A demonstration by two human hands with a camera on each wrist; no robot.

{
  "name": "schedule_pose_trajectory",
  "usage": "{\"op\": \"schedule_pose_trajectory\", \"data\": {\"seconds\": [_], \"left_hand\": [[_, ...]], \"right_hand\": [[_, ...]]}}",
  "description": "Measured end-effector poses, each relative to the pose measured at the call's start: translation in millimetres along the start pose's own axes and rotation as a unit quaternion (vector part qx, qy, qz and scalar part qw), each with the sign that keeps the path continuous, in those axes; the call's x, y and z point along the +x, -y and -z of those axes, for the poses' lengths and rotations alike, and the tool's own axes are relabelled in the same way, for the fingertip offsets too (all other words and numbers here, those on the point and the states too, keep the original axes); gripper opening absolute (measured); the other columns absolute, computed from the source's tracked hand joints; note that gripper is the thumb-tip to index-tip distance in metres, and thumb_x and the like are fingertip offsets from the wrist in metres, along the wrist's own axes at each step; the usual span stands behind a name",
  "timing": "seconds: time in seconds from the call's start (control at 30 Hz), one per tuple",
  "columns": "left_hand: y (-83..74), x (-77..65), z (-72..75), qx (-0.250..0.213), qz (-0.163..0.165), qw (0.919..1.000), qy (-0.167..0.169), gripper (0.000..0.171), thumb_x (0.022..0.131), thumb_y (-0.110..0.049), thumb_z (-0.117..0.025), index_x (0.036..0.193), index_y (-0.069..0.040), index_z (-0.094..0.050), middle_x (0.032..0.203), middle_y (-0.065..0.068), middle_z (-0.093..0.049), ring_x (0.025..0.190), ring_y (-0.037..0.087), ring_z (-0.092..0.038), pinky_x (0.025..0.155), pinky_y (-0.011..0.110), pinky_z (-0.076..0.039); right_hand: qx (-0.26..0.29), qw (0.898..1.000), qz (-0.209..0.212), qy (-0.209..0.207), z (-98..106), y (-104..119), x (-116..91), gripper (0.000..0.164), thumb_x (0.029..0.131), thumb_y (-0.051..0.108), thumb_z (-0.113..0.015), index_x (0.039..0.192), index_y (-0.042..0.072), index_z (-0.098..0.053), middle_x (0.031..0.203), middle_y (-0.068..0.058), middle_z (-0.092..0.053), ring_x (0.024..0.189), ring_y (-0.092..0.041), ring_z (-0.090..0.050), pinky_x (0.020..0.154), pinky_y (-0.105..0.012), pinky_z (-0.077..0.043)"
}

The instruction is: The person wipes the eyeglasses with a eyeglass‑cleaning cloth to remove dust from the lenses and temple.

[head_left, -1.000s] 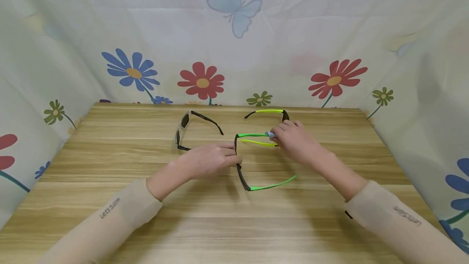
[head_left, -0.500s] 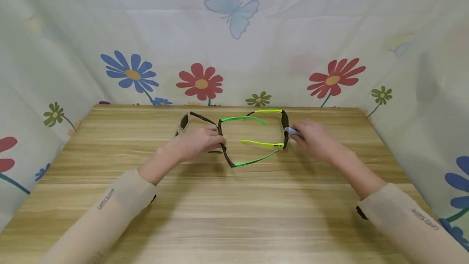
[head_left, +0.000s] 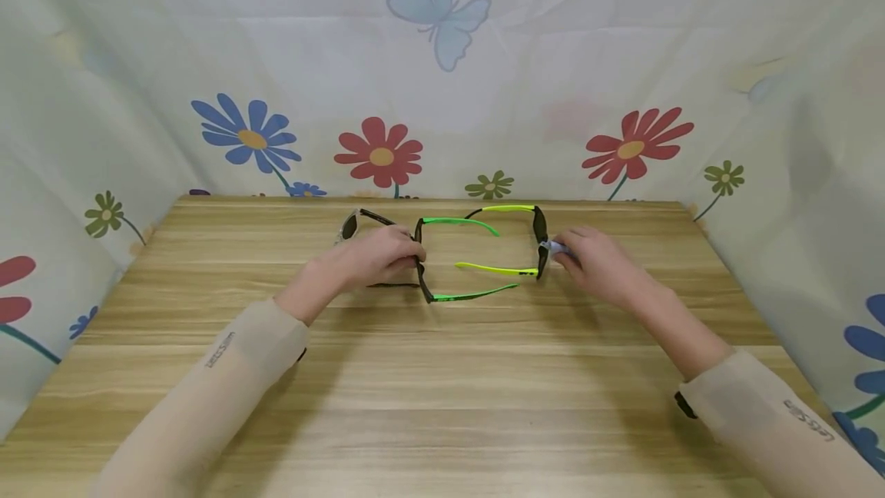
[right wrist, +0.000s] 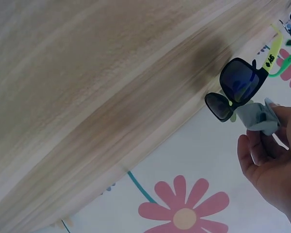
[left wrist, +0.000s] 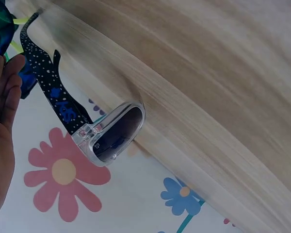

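Note:
My left hand [head_left: 376,256] grips the middle of the dark front of sunglasses with green arms [head_left: 452,220]; their arms point right, unfolded. Behind that hand are clear-framed sunglasses [head_left: 349,227] with speckled black arms, partly hidden; their clear frame [left wrist: 80,141] shows in the left wrist view. Yellow-armed sunglasses [head_left: 541,225] lie unfolded at the right, arms pointing left between the green ones. My right hand [head_left: 601,263] pinches a pale blue cloth [head_left: 555,247] at their front. In the right wrist view the cloth [right wrist: 257,118] is bunched by the bridge, seemingly touching it.
The wooden table [head_left: 470,406] reaches back to a flower-printed curtain [head_left: 276,44], which also hangs on both sides. All three pairs of sunglasses are close together near the back of the table.
My left hand has carried the green-armed sunglasses left and back, near the clear pair. My right hand has moved the cloth right, from a green arm to the yellow-armed pair's front.

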State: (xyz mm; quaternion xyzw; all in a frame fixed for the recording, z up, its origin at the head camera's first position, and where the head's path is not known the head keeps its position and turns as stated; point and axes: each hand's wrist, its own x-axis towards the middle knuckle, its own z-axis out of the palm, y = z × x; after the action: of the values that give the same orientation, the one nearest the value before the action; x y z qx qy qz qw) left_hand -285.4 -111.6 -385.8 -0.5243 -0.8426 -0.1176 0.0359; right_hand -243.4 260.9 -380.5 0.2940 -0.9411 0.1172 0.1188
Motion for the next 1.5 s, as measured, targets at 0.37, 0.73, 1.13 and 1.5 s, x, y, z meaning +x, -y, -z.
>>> {"op": "schedule_pose_trajectory", "data": {"seconds": [0.37,0.73,1.13,1.5], "left_hand": [[11.2,11.3,-1.4,-0.009,0.054,0.9976,0.042,0.014,0.095,-0.008,-0.06,0.106,-0.007,-0.069,0.098,0.003,-0.065,0.091,0.017,-0.058,0.082,0.031,-0.05],[18.3,14.9,-3.3,-0.009,0.119,0.9902,0.073,0.025,0.096,-0.004,-0.053,0.116,-0.008,-0.068,0.108,0.005,-0.065,0.101,0.019,-0.058,0.089,0.035,-0.048],[6.2,29.0,3.6,0.038,0.206,0.9762,0.056,0.032,0.097,-0.009,-0.047,0.126,-0.012,-0.061,0.11,0.003,-0.062,0.083,0.017,-0.056,0.071,0.031,-0.046],[-17.8,58.1,-0.9,0.04,0.156,0.9855,0.054,0.023,0.095,-0.013,-0.054,0.112,-0.011,-0.069,0.107,0.004,-0.06,0.091,0.019,-0.059,0.08,0.034,-0.048]], "right_hand": [[0.026,0.999,-0.018,-0.004,0,-4,-3,0.023,0.09,0.004,-0.066,0.109,-0.006,-0.061,0.096,-0.016,-0.065,0.086,-0.028,-0.06,0.074,-0.045,-0.051],[0.061,0.997,-0.033,-0.033,-2,-6,-9,0.016,0.086,0.004,-0.072,0.095,0.006,-0.059,0.083,-0.005,-0.065,0.072,-0.017,-0.062,0.064,-0.037,-0.052],[0.06,0.997,-0.018,-0.049,-5,-10,-11,0.016,0.083,-0.001,-0.071,0.094,0.003,-0.06,0.083,-0.007,-0.066,0.07,-0.019,-0.06,0.064,-0.038,-0.052],[0.064,0.996,-0.034,-0.042,-4,-10,-14,0.016,0.082,-0.002,-0.072,0.094,0.002,-0.062,0.085,-0.008,-0.063,0.073,-0.021,-0.059,0.066,-0.039,-0.053]]}}
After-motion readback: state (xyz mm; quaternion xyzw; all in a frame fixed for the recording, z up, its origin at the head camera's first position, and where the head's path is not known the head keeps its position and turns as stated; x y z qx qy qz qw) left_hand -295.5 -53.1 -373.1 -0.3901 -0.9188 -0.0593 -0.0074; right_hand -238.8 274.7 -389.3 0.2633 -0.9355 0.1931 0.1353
